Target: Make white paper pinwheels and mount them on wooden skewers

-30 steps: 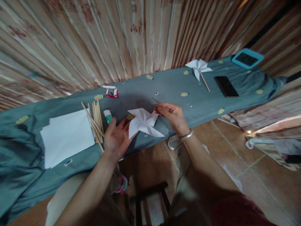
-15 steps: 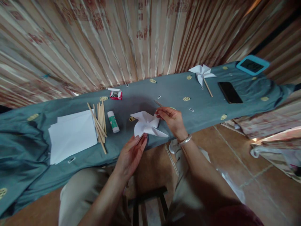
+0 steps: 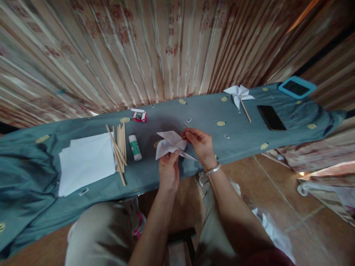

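head view: both hands meet at the near edge of the bench (image 3: 222,142), which is draped in a grey-blue cloth with small gold medallions. between them is a white folded paper pinwheel (image 3: 169,145), near the middle of the bench's length; whether it rests on the cloth or is lifted clear cannot be told. the left hand (image 3: 168,170) comes up from below and pinches the pinwheel's lower edge between thumb and fingertips. the right hand (image 3: 200,145), with a silver bangle (image 3: 213,169) on its wrist, is closed on the pinwheel's right side near its centre, fingers bunched together; whether it also grips something thin behind the paper cannot be told.

just left of the pinwheel a white glue stick with a green label (image 3: 135,147) lies on the cloth. beyond it is a loose bundle of thin wooden sticks (image 3: 119,146), one lying crosswise over the others, touching the edge of a stack of white paper sheets (image 3: 85,164). a small red open box (image 3: 139,116) sits farther back, near the striped beige and brown curtain (image 3: 138,48). well to the right lie a second white paper pinwheel on a wooden stick (image 3: 239,93), a black phone (image 3: 271,117) just beside it, and a blue-framed dark screen (image 3: 296,87) at the far end. brown floor tiles (image 3: 277,192) show below the bench on the right.
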Motion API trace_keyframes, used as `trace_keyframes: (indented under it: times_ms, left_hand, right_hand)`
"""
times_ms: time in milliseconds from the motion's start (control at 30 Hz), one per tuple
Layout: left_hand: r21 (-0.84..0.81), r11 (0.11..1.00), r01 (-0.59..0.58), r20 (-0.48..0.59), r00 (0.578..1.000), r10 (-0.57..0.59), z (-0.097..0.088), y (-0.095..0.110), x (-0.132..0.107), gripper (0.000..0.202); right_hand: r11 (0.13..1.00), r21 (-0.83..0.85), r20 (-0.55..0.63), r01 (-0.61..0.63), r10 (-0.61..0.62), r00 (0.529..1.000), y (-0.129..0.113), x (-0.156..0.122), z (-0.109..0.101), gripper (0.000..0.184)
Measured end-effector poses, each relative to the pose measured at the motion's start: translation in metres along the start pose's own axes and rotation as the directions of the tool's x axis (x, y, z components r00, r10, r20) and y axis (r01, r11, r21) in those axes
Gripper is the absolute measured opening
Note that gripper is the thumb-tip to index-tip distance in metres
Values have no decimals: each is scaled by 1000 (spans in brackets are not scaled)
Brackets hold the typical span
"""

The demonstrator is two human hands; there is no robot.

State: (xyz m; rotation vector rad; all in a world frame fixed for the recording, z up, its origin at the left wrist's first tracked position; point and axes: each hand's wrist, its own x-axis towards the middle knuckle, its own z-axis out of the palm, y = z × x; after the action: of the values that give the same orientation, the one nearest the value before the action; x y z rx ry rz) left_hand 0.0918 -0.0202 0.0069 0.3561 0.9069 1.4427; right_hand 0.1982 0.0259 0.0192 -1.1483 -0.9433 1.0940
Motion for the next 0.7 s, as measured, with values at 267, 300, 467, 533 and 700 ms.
trace_keyframes:
  times_ms: [267,300,467,533,700]
  left_hand:
    - [203,961,-189,34,982,186,11,-3,29,49]
    - [234,953,-193,27,981,193,10,-1,34,48]
    - [266,956,-124,2,992,128,-4,15,53,32]
    - [257,962,-98,23,995,96,-9,25,57,29]
    - [247,969,-4,112,993,-25,-17,50,58,27]
  right_hand:
    - [1000,4,-39,5,-5,999,0,3,-7,29]
    - [1000,4,-46,-1,1,999,0,3,-9,30]
    - [999,37,-73,-16,18,997,-1,3,-13,32]
    - [997,70,-80,-16,22,997,-2,3,-15,31]
    - [991,130,-138,-16,34,990,-5,6,-25,27]
